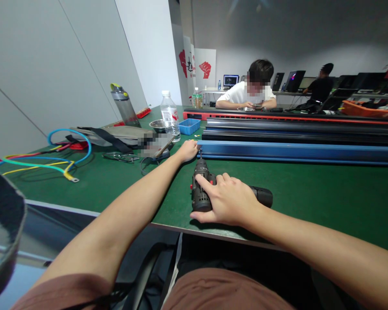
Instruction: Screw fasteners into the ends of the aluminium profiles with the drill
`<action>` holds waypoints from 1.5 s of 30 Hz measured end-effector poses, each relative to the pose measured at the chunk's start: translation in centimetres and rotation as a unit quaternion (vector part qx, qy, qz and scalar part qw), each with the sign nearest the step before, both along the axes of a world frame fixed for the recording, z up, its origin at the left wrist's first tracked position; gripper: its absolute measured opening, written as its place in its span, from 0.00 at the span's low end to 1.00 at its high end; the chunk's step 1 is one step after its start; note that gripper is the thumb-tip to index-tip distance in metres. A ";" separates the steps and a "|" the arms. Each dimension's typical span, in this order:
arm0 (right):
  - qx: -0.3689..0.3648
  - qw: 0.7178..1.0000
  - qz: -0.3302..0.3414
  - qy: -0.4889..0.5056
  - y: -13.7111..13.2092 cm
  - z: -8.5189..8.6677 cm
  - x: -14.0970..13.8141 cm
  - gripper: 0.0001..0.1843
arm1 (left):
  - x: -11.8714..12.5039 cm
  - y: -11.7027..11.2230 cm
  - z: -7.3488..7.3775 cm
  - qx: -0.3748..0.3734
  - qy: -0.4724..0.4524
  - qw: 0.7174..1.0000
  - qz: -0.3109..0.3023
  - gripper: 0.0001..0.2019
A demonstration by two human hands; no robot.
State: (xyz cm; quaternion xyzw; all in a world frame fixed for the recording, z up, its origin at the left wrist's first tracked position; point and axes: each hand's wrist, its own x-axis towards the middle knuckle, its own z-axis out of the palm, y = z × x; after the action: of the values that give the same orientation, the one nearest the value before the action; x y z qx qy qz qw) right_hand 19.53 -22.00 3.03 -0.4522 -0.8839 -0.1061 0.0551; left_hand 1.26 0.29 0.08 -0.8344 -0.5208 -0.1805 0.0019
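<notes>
black drill (201,191), red trim, right hand (228,202) fingers wrapped round it; left hand (187,150) fingers perhaps pinching its bit (201,155).

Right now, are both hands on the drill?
No, only the right hand grips the drill; the left hand rests at the end of the blue rail.

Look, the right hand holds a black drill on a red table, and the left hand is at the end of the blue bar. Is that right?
Not quite. The table is green, not red, as the head view shows. The rest is right: the right hand holds the black drill on it, and the left hand is at the end of the blue bar.
</notes>
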 end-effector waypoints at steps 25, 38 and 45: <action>-0.001 1.000 0.027 0.012 -1.2 -0.3 -0.2 0.54 | -0.4 -2.6 -0.3 -0.013 -0.038 0.998 0.052 0.21; 0.024 0.999 0.036 0.030 -1.0 -0.7 -0.1 0.53 | -0.8 -2.1 -0.2 0.000 -0.017 0.999 0.028 0.25; 0.031 0.999 0.035 0.027 -1.0 -0.7 -0.2 0.51 | -0.7 -2.0 -0.1 -0.012 -0.018 0.999 0.032 0.24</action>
State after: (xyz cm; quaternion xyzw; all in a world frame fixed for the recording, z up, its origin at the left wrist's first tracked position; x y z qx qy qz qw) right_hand 19.30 -23.01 2.37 -0.4215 -0.8937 -0.1191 0.0970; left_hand 0.52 -1.75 0.01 -0.8138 -0.5494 -0.1894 -0.0116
